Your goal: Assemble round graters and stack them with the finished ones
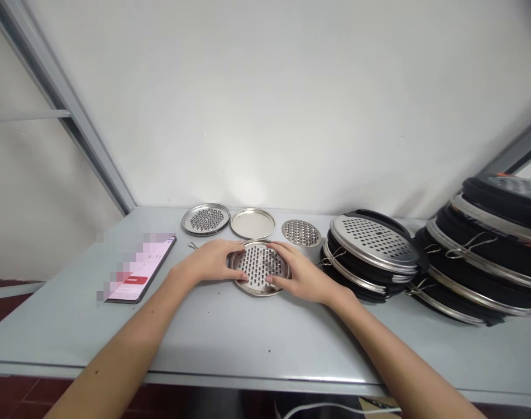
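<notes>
A round metal grater plate [257, 266] with a raised rim lies on the grey table, held at both sides. My left hand [215, 260] grips its left edge, thumb on the upper face. On the right edge is my right hand [301, 272], its thumb also resting on the plate. Behind them are a rimmed disc with a grater surface [206, 219], a plain shallow metal lid [252, 223] and a loose perforated disc [301, 232]. A small wire clip [193, 245] lies just left of my left hand, partly hidden.
A phone [140, 270] with a lit screen lies at the left of the table [213, 349]. To the right stand a stack of black-and-metal grater units [372, 250] and a taller, blurred stack [484, 250]. A white wall rises behind.
</notes>
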Tool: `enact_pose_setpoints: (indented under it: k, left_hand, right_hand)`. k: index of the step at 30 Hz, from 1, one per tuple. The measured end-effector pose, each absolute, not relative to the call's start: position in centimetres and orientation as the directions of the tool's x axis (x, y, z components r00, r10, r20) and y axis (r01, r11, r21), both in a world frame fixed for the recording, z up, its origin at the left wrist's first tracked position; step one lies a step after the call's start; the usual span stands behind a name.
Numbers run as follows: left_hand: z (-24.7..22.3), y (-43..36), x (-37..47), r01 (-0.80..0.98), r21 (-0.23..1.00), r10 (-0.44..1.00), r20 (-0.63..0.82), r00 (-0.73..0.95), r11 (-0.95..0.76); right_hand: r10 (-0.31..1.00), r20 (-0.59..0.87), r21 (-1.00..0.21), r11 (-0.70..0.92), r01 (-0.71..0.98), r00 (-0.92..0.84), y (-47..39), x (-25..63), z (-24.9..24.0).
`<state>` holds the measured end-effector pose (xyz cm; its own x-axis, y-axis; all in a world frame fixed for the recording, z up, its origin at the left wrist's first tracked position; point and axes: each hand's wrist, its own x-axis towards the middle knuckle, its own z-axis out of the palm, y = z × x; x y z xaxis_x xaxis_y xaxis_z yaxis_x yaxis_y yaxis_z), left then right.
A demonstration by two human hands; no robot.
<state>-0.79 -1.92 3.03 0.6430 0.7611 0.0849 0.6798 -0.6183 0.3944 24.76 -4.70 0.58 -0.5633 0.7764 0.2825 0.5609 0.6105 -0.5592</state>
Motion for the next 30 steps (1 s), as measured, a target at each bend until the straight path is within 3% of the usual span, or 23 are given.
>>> enact_pose_setpoints:
  k: [8,19,30]
  left_hand:
    - [2.7,-1.8,-1.1,0.701,0.425,0.791,0.063,0.608,-0.573]
    - [1.9,-1.8,-0.9,0.699,0.335,0.765,0.125,0.631,-0.631]
    - [2.1,-2.4,-0.4,0.647,0.413,0.744,0.129,0.656,-0.641]
  right_hand:
    - [0.808,0.337,-0.536,0.586,0.608,-0.483,-4.2,25.1,0.7]
    - [0.802,0.329,-0.503,0.596,0.626,-0.499,-4.4,25.1,0.3]
    - [0.806,0.271,-0.46,0.588,0.665,-0.526,-4.6,24.2,-0.3]
